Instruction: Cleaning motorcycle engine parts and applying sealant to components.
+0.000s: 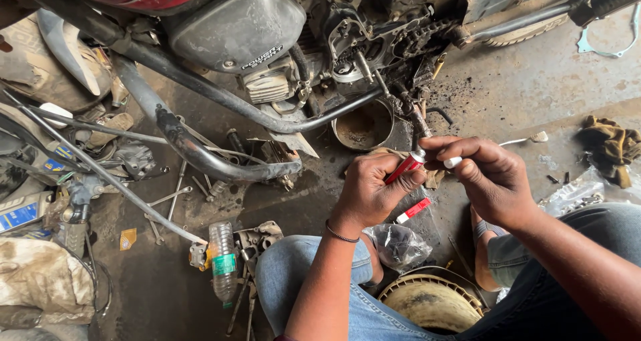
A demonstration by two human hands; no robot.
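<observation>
**Red tube held over the floor**

The tube (pixel 404 167) slants, nozzle up-right, tail down-left, below the engine (pixel 360 47). Left hand (pixel 374 191) grips it, fingers curled round. Right hand (pixel 491 181) pinches a white cap (pixel 453 162) just beside the nozzle.

A red tube (pixel 403 167) is held in the left hand (pixel 374 191), its nozzle end raised. A small white cap (pixel 453 162) is pinched between the fingers of the right hand (pixel 491 181), just beside the tube's tip. Below the hands, a red-and-white box (pixel 413 210) and a plastic bag (pixel 398 245) are seen on the oily floor (pixel 534 87). A motorcycle engine (pixel 360 40) is opened above, with a round pan (pixel 364 126) set beneath it. A plastic bottle (pixel 223 261) and spanners (pixel 175 197) lie to the left.
</observation>
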